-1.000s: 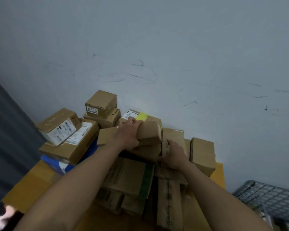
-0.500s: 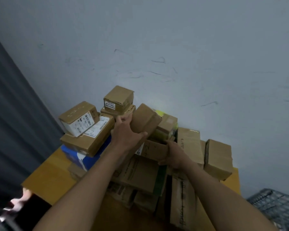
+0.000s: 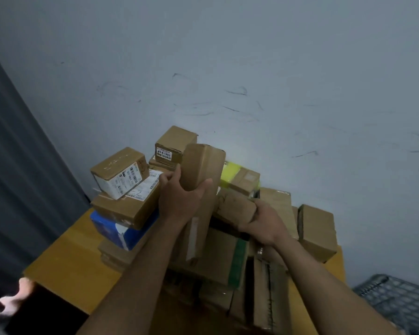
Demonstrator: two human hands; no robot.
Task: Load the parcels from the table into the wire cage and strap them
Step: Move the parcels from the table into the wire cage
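Note:
A pile of brown cardboard parcels covers the yellow table (image 3: 65, 259). My left hand (image 3: 179, 199) grips a long brown parcel (image 3: 201, 170), lifted and tilted nearly upright above the pile. My right hand (image 3: 264, 223) grips the end of a smaller brown parcel (image 3: 235, 206) in the middle of the pile. A corner of the wire cage (image 3: 397, 301) shows at the lower right, beside the table.
A labelled white-fronted box (image 3: 119, 172) and a small box marked 45-4-1403 (image 3: 174, 143) sit on top at the left. A blue box (image 3: 111, 230) lies under them. A yellow-taped box (image 3: 240, 176) lies behind. A grey wall stands close behind; a dark curtain hangs left.
My left hand has raised the long parcel from lying flat to nearly upright. My right hand has closed on the smaller parcel's end. The view has shifted left.

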